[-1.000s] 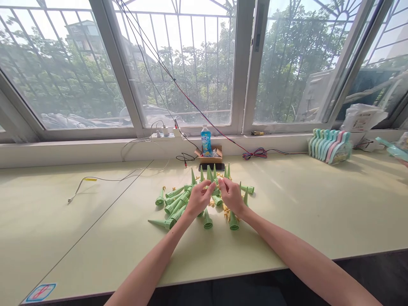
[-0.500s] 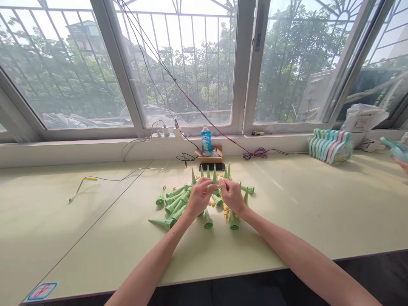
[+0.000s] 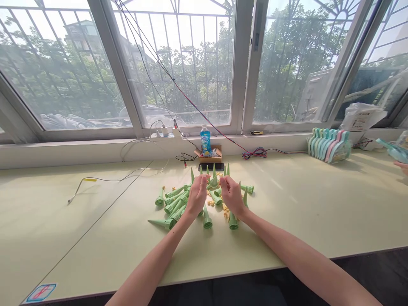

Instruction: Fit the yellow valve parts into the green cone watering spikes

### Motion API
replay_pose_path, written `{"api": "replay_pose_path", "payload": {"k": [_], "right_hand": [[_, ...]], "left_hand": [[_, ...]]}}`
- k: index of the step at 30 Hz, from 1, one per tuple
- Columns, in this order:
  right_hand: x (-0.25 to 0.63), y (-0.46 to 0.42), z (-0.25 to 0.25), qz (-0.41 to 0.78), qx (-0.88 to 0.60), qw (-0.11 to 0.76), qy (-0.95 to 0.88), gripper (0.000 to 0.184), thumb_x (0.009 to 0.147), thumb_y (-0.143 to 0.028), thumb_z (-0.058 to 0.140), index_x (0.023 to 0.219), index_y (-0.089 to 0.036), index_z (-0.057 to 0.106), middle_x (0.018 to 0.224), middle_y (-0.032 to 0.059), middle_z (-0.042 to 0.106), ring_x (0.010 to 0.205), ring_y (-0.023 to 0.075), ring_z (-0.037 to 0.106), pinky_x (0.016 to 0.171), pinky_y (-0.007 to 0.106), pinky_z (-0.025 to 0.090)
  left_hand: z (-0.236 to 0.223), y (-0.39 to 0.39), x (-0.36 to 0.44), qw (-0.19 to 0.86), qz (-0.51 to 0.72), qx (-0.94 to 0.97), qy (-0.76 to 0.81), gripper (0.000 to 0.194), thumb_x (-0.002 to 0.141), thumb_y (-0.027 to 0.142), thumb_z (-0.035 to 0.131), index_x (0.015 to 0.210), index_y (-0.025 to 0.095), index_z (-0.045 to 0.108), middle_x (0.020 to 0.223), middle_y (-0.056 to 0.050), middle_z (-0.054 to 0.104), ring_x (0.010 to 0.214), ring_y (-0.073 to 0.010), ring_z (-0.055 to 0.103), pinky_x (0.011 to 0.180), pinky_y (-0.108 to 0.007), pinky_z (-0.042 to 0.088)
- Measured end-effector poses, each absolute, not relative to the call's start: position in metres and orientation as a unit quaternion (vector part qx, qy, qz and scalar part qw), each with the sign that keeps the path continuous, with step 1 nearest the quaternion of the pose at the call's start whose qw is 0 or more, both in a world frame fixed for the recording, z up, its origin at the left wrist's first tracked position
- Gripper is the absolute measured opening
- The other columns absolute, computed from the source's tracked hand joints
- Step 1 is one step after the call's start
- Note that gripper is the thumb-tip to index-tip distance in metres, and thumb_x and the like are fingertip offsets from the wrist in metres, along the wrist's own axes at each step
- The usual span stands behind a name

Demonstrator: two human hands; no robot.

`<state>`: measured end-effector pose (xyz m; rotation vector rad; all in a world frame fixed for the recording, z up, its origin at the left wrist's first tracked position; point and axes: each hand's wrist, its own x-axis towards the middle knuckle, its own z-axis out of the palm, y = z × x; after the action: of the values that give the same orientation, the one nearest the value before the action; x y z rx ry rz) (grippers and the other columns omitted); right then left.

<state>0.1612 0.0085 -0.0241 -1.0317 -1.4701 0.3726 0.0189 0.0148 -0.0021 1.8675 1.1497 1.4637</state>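
My left hand point(image 3: 196, 196) is closed, knuckles up, on a green plastic spike point(image 3: 213, 182) whose cone shows between my hands; its grip is partly hidden. Close by on the right, my right hand point(image 3: 232, 194) has its fingers curled into a pinch, and anything in them is too small or hidden to make out. Several similar hollow green spikes lie around both hands, such as one spike point(image 3: 207, 220) with its round end toward me. Others stand point up behind the hands. Small yellow plastic pieces point(image 3: 211, 203) are scattered among them.
Behind the spikes lie a dark phone point(image 3: 211, 167) and a small cardboard box point(image 3: 216, 159) with a blue bottle point(image 3: 205, 142). Cables point(image 3: 255, 153) run along the sill. A rack of pastel handled items point(image 3: 330, 144) stands right, near another person's hand point(image 3: 402, 167).
My left hand has turned more upright and drawn slightly away from the right hand, widening the gap between them. My right hand stays nearly in place. The view has shifted slightly.
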Motion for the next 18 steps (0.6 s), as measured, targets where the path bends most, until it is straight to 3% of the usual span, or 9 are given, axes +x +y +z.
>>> {"api": "replay_pose_path", "payload": {"k": [7,14,18], "right_hand": [[0.1606,0.01,-0.027,0.174,-0.422,0.589,-0.667,0.039,0.099,-0.048,0.037,0.072,-0.021,0.042,0.059,-0.0051,0.04,0.051,0.01,0.035,0.051,0.024,0.03],[0.1612,0.0114,-0.0283,0.179,-0.42,0.583,-0.672,0.037,0.1,-0.046,0.036,0.073,-0.021,0.042,0.063,-0.0041,0.043,0.052,0.0105,0.035,0.052,0.024,0.03],[0.1617,0.0131,-0.0288,0.17,-0.429,0.585,-0.668,0.036,0.099,-0.044,0.036,0.071,-0.021,0.038,0.059,-0.0051,0.038,0.051,0.0107,0.033,0.05,0.024,0.028]], "left_hand": [[-0.0019,0.0134,0.0192,0.358,0.488,0.676,0.421,0.044,0.092,0.059,0.041,0.084,0.019,0.058,0.044,0.007,0.04,0.038,-0.0097,0.037,0.042,-0.022,0.031],[-0.0009,0.0124,0.0186,0.401,0.481,0.676,0.389,0.039,0.09,0.057,0.048,0.094,0.019,0.056,0.053,0.004,0.055,0.036,-0.005,0.034,0.039,-0.018,0.029],[-0.003,0.0136,0.0169,0.392,0.481,0.689,0.375,0.039,0.089,0.054,0.053,0.107,0.019,0.054,0.063,0.004,0.055,0.04,-0.0048,0.039,0.04,-0.017,0.031]]}}
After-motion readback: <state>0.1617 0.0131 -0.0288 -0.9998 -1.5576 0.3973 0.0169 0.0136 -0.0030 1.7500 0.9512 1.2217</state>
